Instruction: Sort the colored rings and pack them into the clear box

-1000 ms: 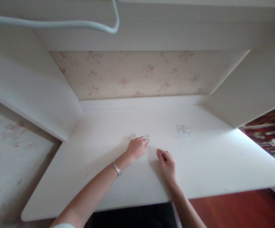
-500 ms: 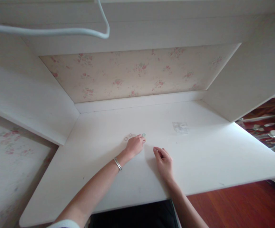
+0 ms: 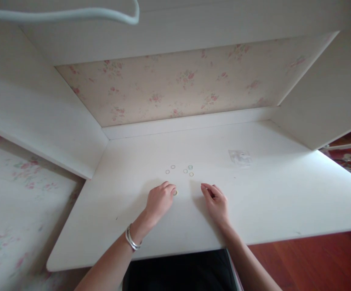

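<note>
Flowered wallpaper covered the wall behind the white surface, between two pale side panels, of which the upper parts were cut off by the frame. At the top left, a white tube or cable crossed the view, and its two ends were outside the picture.

The left hand, with a silver bracelet at its wrist, was low above the near middle of the surface. Its fingers were narrow, thumb and index finger together on a small yellowish ring, which was partly hidden behind the fingertips. The right hand was a little apart from it, to the right, with its thumb and index finger drawn together; whether something thin was between them, I could not tell.

Beyond the hands lay more rings: a pair of pale rings on the left, and near them, on the right, a small group with a greenish ring, which could be one ring or two overlapping. Farther right lay a clear plastic bag, whose contents were too faint to recognise.

At the right edge, some blurred objects were cut off above the reddish floor. Below the surface, a black thing was only partly visible.
</note>
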The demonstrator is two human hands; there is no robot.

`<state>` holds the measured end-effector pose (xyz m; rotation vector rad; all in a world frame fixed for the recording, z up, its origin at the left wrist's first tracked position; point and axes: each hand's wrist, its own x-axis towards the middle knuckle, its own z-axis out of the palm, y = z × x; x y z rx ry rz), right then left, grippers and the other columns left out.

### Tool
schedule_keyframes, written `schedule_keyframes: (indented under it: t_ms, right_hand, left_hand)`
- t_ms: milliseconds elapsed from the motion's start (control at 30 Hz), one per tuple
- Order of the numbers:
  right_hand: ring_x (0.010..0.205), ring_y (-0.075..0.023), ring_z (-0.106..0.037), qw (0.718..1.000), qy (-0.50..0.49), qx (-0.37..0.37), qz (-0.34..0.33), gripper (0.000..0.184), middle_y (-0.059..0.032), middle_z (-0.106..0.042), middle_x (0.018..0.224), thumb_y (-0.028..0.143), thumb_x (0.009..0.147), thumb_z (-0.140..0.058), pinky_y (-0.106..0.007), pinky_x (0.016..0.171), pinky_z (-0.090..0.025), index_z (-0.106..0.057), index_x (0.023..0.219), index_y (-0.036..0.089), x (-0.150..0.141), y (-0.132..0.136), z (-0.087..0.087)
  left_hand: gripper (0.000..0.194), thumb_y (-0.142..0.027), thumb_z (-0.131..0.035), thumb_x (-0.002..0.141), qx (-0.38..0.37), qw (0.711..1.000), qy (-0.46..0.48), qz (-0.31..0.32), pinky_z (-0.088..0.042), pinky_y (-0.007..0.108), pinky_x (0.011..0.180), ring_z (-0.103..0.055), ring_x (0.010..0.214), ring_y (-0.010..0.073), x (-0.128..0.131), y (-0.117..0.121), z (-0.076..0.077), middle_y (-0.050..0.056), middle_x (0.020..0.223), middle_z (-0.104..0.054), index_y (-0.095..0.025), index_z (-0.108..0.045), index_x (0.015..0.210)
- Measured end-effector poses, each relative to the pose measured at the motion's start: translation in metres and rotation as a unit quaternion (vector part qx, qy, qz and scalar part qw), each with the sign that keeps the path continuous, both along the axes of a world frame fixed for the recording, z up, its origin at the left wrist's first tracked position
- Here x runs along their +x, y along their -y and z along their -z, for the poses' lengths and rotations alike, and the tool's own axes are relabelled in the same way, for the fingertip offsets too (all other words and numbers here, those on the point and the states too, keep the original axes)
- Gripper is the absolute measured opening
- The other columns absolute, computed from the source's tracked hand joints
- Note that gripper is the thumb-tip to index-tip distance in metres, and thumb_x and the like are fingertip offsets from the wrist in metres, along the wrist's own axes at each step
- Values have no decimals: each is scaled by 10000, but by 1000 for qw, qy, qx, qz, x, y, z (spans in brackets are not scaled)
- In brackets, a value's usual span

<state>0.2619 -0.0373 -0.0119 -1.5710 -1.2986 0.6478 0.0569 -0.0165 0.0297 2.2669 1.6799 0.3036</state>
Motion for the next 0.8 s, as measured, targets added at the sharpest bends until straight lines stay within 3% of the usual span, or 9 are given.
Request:
schedule_keyframes:
  t_ms: [367, 567, 667, 800]
  right_hand:
    - [544, -120, -450, 1000, 9, 1, 5, 384, -4, -522, 642, 502, 844, -471, -242, 527, -375, -693, 855, 188, -1, 0, 4]
    - [558, -125, -474, 1000, 25, -3, -1, 362, -6, -536, 665, 478, 860, -460, -246, 542, -383, -686, 874, 195, 0, 1, 9]
    - [613, -139, -516, 993, 104, -16, -50, 337, -23, -583, 738, 435, 885, -422, -263, 593, -397, -677, 932, 218, -4, -4, 11]
    - [855, -209, -539, 956, 278, 0, -93, 293, -58, -625, 927, 326, 877, -458, -335, 745, -371, -609, 1123, 277, -13, -19, 10]
  left_hand:
    - [277, -278, -379, 927, -10, 999, -38, 25, -407, 259, 661, -598, 769, 170, 1, 15, 10, 39, 832, -631, -246, -646, 859]
    - [251, -262, -397, 920, 24, 998, 50, 1, -432, 257, 748, -608, 828, 163, -6, 16, 2, 30, 896, -649, -265, -649, 928]
    - [237, -267, -413, 911, 60, 992, 104, -28, -442, 264, 801, -608, 851, 162, -21, 11, -1, 36, 918, -654, -240, -643, 962]
    - [222, -279, -442, 893, 77, 982, 158, -73, -461, 271, 804, -615, 852, 166, -46, 4, 9, 44, 924, -666, -209, -648, 937]
